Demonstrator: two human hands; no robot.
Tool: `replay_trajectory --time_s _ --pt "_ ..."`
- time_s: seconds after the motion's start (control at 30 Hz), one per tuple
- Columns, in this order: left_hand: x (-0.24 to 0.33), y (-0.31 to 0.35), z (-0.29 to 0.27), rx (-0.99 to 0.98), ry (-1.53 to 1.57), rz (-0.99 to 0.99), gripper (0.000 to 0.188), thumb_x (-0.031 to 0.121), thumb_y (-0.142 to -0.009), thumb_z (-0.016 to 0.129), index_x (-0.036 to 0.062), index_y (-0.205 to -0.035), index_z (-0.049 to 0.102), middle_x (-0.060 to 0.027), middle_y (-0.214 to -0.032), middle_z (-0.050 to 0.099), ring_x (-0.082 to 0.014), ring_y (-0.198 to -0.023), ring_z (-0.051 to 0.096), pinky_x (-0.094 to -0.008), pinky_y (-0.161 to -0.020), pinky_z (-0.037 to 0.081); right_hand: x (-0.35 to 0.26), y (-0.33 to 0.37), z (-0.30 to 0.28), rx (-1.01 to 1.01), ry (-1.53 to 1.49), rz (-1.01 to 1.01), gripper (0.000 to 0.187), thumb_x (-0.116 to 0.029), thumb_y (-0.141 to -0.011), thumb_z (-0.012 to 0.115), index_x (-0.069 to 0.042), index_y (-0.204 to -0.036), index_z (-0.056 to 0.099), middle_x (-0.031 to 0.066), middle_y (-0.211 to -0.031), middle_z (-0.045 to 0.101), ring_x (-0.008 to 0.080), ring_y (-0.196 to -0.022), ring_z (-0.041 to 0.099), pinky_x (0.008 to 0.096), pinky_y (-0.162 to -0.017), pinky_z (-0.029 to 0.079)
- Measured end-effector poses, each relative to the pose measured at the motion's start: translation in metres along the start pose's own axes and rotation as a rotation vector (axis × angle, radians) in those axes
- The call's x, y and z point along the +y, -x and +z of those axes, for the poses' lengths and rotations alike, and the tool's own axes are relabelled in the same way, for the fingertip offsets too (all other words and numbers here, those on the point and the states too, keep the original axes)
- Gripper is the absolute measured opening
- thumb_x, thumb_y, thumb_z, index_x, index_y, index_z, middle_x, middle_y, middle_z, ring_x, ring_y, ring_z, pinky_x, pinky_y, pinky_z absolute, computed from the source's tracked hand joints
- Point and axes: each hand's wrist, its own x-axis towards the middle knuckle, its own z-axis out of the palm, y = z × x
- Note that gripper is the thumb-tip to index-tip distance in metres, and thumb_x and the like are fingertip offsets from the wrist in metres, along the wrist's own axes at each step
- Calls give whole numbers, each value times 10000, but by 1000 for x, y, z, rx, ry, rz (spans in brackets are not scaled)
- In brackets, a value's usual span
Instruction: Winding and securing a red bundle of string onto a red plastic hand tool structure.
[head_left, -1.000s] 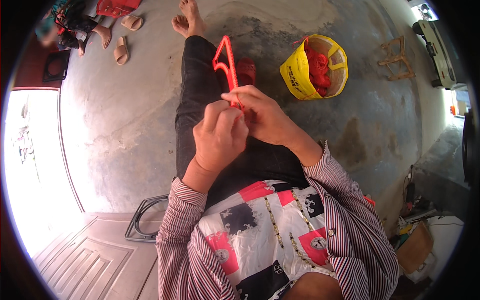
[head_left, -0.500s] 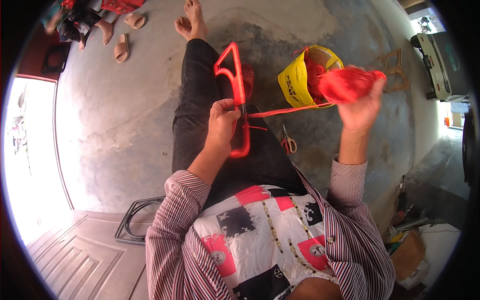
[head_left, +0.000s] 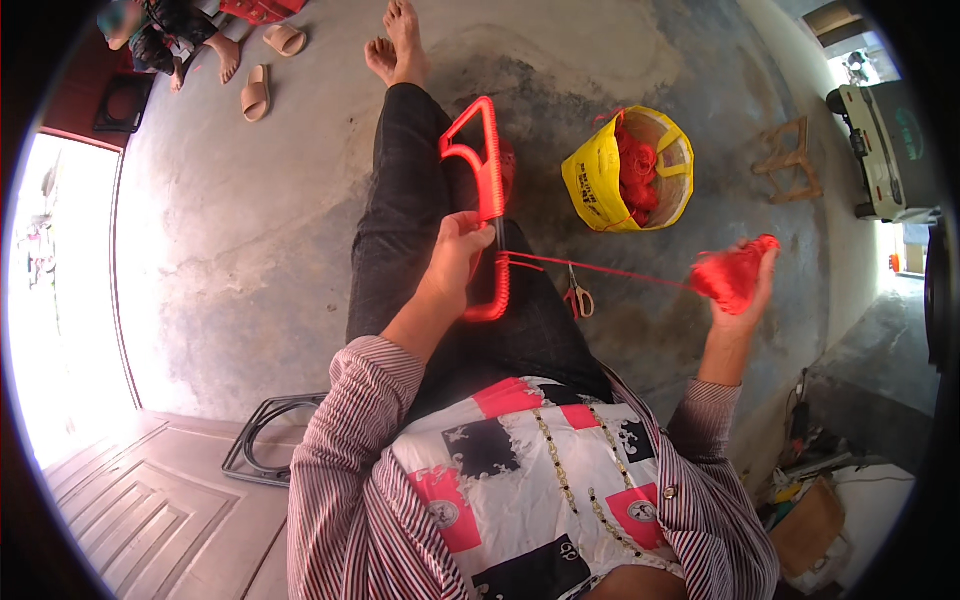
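My left hand (head_left: 458, 262) is closed around a frame (head_left: 490, 180) wound with red cord, held upright above my thigh. A short dark stretch of its bar shows bare just beside my fingers, between two wrapped parts. Out to the right, my right hand (head_left: 745, 300) grips a bundle of red cord (head_left: 728, 275), slightly blurred. One taut red strand (head_left: 610, 270) runs from the bundle to the frame below my left fingers, where a short loose end sticks out.
A yellow bag (head_left: 597, 190) holding more red cord stands on the floor ahead. Scissors (head_left: 578, 297) lie beside my leg. A small wooden frame (head_left: 790, 160) is near the right wall. Sandals (head_left: 256, 93) and another person's feet (head_left: 226, 60) are at far left.
My right hand has swung down and slightly outward with the red cord bundle, away from the yellow bag. The strand looks thinner and slopes down to the right. My left hand keeps its hold.
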Motion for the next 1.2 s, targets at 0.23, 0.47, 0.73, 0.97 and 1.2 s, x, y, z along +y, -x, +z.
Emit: replay_trajectory --time_s 0.23,0.47,0.73,0.97,1.2 --pt "21 70 44 -476 -1011 830 458 236 -840 720 10 -1186 522 -133 -1064 559 -216 -1039 546 -340 -903 443 71 70 79 -925 912 -392 682 -583 -923 479 34 -1184 602 134 -1306 505 250 -1175 488 387 -1020 369" --pt "61 99 42 -419 -173 287 267 203 -984 540 10 -1168 525 -81 -1053 616 -178 -945 611 -316 -851 493 107 105 114 -910 -85 589 803 -592 -922 502 2 -1437 341 117 -1164 581 199 -1081 579 310 -900 460" --pt "103 49 -27 75 304 559 178 120 -949 550 -5 -1075 544 -124 -1001 624 -266 -940 628 -407 -893 503 119 64 92 -1027 -230 828 285 -103 -932 541 23 -1184 587 -60 -580 319 46 -455 238 213 -434 189" --pt "68 49 -39 -49 -1529 1163 322 24 -636 625 92 -946 679 -85 -982 567 -269 -982 564 -409 -893 449 141 31 105 -995 919 284 221 -114 -829 645 4 -1010 690 65 -863 661 148 -819 624 276 -749 497" --pt "38 34 13 -65 -1870 594 186 121 -644 613 58 -816 580 -113 -867 612 -310 -877 610 -438 -817 460 161 40 113 -1390 1108 43 365 -115 -752 745 -13 -1088 644 97 -1073 591 235 -989 585 340 -859 487"
